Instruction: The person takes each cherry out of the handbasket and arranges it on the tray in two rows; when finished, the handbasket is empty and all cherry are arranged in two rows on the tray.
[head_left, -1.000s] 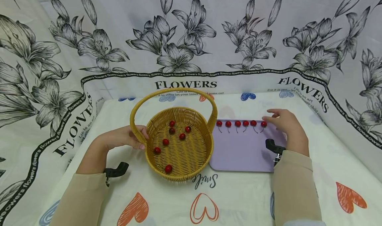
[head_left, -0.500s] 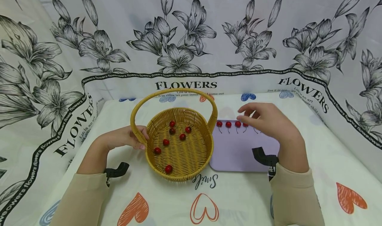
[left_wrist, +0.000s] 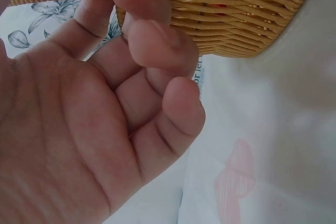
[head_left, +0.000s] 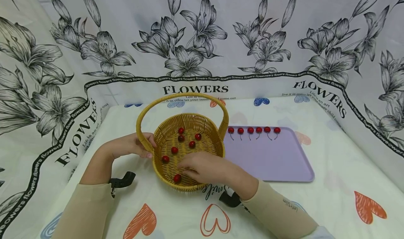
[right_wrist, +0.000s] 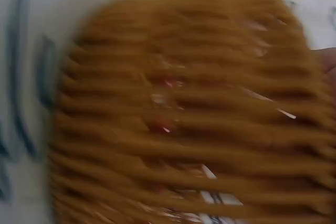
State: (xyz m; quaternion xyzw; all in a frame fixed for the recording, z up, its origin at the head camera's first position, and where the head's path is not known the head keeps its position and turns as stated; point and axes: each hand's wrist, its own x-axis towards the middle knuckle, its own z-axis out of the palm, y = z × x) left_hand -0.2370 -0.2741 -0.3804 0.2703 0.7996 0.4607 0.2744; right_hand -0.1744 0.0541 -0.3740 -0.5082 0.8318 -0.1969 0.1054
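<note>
A yellow-brown wicker basket [head_left: 189, 158] with a tall arched handle stands in the middle of the table, several red cherries [head_left: 174, 150] scattered over its bottom. My left hand [head_left: 130, 146] grips its left side where the handle meets the rim; curled fingers [left_wrist: 163, 45] show against the weave in the left wrist view. Over the basket's front right part reaches my right hand [head_left: 205, 167], its fingertips just above a cherry [head_left: 177, 178] near the front wall, apparently holding nothing. In the blurred right wrist view the wicker side [right_wrist: 184, 103] hides most of the fingers.
To the right of the basket lies a flat lilac tray [head_left: 268, 158]. Along its far edge several stemmed cherries [head_left: 250, 130] form a row, stems toward me. A white cloth with printed hearts [head_left: 215, 219] covers the table; a flower-printed curtain [head_left: 189, 39] hangs behind.
My right hand has moved left from the tray's far right corner into the basket, leaving the rightmost cherry in the row. The left hand and the basket have stayed put.
</note>
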